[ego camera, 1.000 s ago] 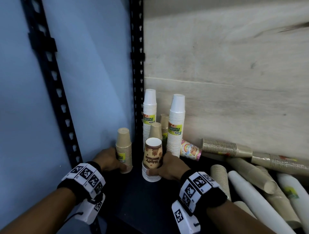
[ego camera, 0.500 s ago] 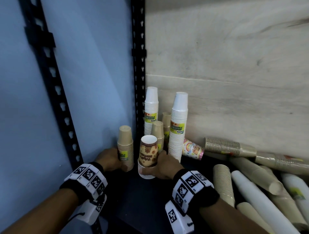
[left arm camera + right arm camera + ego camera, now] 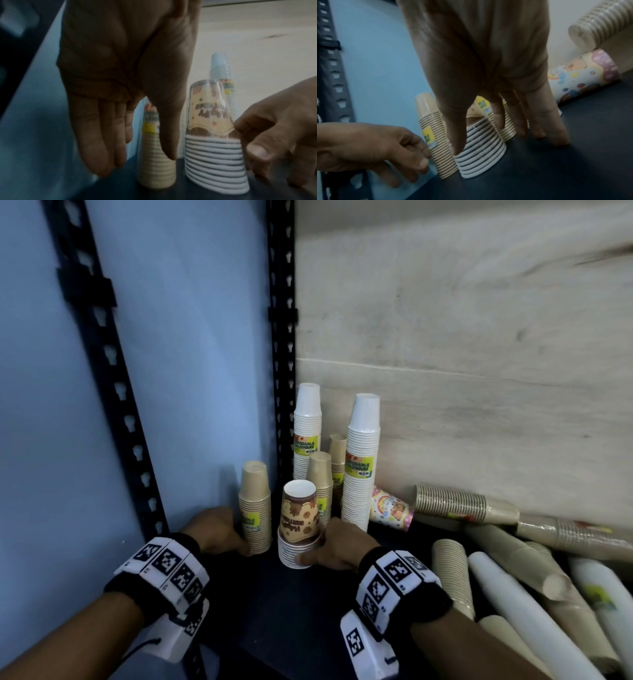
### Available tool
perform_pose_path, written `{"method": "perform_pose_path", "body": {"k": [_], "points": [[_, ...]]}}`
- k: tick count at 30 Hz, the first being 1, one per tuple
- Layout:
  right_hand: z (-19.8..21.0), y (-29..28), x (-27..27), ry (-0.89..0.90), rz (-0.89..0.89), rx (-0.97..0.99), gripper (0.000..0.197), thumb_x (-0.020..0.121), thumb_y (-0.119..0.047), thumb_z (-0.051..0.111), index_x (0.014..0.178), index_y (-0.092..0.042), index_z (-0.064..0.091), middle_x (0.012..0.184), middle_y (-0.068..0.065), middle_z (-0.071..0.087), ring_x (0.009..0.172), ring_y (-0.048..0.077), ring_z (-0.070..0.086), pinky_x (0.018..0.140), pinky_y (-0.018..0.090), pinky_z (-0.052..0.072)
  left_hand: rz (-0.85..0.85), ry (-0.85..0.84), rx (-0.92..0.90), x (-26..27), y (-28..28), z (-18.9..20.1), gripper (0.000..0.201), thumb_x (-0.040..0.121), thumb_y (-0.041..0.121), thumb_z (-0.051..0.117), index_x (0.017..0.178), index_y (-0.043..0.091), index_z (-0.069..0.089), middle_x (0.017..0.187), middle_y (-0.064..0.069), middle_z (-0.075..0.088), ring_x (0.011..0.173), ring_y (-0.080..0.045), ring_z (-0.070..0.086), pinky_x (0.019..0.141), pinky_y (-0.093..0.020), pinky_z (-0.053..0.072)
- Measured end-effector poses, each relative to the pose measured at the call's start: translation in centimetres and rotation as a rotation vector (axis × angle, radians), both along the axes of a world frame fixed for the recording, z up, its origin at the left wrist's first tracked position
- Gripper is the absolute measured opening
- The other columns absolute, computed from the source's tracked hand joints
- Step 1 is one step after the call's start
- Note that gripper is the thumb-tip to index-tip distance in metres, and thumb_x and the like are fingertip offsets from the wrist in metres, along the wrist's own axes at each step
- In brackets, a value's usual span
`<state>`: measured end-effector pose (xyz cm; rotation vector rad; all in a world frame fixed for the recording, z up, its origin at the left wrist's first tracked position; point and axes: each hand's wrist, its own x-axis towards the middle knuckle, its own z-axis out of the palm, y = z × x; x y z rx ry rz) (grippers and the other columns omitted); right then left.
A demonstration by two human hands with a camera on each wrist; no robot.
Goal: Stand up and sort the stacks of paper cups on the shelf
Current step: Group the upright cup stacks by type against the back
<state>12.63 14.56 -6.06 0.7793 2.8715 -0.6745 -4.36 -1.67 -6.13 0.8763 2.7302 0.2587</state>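
Note:
A short stack of printed brown-and-cream cups [image 3: 299, 525] stands upside down on the dark shelf [image 3: 291, 611]. My right hand [image 3: 318, 553] grips its lower rims, thumb [image 3: 457, 135] on the near side and index finger on the far side. Just to its left stands a kraft-brown stack [image 3: 255, 508] with a yellow label. My left hand [image 3: 222, 530] rests against that stack's base, its fingers [image 3: 102, 135] nearly straight. Two tall white stacks [image 3: 307, 433] [image 3: 363, 460] and two more kraft stacks [image 3: 320, 477] stand behind, in the corner.
A rainbow-printed stack [image 3: 390, 505] lies on its side right of the white ones. Several long kraft and white stacks [image 3: 513, 611] lie piled at the right. Black perforated posts [image 3: 281, 337] and a blue wall bound the left; a pale wall backs the shelf.
My right hand has shifted the printed stack a little to the left, closer to the kraft stack. My left hand has stayed at the kraft stack's base.

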Motion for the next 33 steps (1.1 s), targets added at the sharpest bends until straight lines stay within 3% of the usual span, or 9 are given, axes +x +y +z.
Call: {"method": "perform_pose_path", "body": {"k": [3,4,6,10,14,17,26,31,33], "points": [[0.3,1.3,1.1,-0.068,0.049,0.013,0.051,0.084,-0.057,0.064,0.095,-0.007,0.063,0.102,0.007,0.064,0.1,0.024,0.059,0.073,0.027,0.045,0.033,0.038,-0.041,1.6,-0.5,2.7,0.052,0.065,0.064,0.073,0.081,0.014,0.069,0.076,-0.001,0.07,0.066,-0.015,0.065,0.067,-0.028,0.055],[0.5,1.8,1.6,-0.083,0.041,0.011,0.048,0.084,-0.058,0.063,0.078,-0.011,0.057,0.088,0.005,0.059,0.091,0.022,0.056,0.063,0.025,0.041,0.04,0.048,-0.036,2.4,-0.6,3.7,0.053,0.068,0.063,0.071,0.081,0.012,0.069,0.074,-0.003,0.072,0.06,-0.016,0.063,0.066,-0.028,0.056],[1.0,3.0,2.7,-0.078,0.008,0.018,0.051,0.084,-0.06,0.063,0.068,-0.013,0.049,0.076,0.002,0.052,0.084,0.021,0.054,0.057,0.024,0.038,0.024,0.085,-0.008,3.9,-0.7,6.0,0.053,0.073,0.063,0.068,0.079,0.01,0.07,0.07,-0.004,0.073,0.054,-0.018,0.062,0.062,-0.027,0.055],[2.1,5.1,4.7,0.002,-0.054,0.097,0.055,0.08,-0.056,0.069,0.107,-0.008,0.066,0.107,0.005,0.067,0.103,0.022,0.062,0.082,0.029,0.049,-0.045,0.263,0.104,7.0,-0.1,9.5,0.043,0.072,0.067,0.066,0.075,0.025,0.061,0.084,0.006,0.067,0.082,-0.016,0.064,0.073,-0.028,0.051],[3.0,6.7,6.3,0.119,-0.05,0.312,0.042,0.08,-0.05,0.07,0.099,-0.016,0.056,0.116,0.006,0.063,0.113,0.028,0.057,0.089,0.033,0.045,-0.11,0.33,0.224,9.2,2.2,10.1,0.046,0.068,0.075,0.063,0.086,0.033,0.057,0.09,0.015,0.064,0.087,-0.011,0.061,0.077,-0.034,0.053],[3.3,7.6,6.6,0.127,-0.088,0.457,0.054,0.079,-0.053,0.067,0.118,-0.017,0.055,0.128,0.007,0.053,0.125,0.031,0.042,0.102,0.046,0.038,-0.182,0.343,0.277,9.5,3.7,9.0,0.044,0.071,0.071,0.064,0.094,0.034,0.056,0.099,0.013,0.061,0.091,-0.01,0.059,0.081,-0.035,0.052],[3.4,10.7,3.9,-0.08,-0.086,0.602,0.075,0.075,-0.057,0.07,0.131,-0.014,0.045,0.134,0.009,0.052,0.129,0.033,0.035,0.103,0.047,0.029,-0.185,0.39,0.323,8.8,5.0,6.2,0.032,0.082,0.052,0.066,0.106,0.031,0.064,0.111,0.007,0.058,0.102,-0.014,0.057,0.085,-0.036,0.051],[2.4,11.3,2.1,-0.159,-0.049,0.694,0.056,0.076,-0.049,0.071,0.118,-0.016,0.055,0.118,0.009,0.063,0.122,0.035,0.037,0.099,0.051,0.024,-0.206,0.42,0.296,8.7,4.9,6.5,0.035,0.081,0.052,0.068,0.109,0.03,0.068,0.114,0.006,0.062,0.102,-0.014,0.059,0.081,-0.028,0.047],[2.3,11.4,1.9,-0.203,-0.038,0.729,0.05,0.083,-0.045,0.065,0.124,-0.017,0.054,0.126,0.009,0.059,0.125,0.036,0.036,0.104,0.054,0.021,-0.205,0.42,0.295,8.6,4.9,6.8,0.035,0.08,0.052,0.069,0.107,0.031,0.069,0.115,0.007,0.064,0.103,-0.014,0.06,0.08,-0.025,0.043]]}}
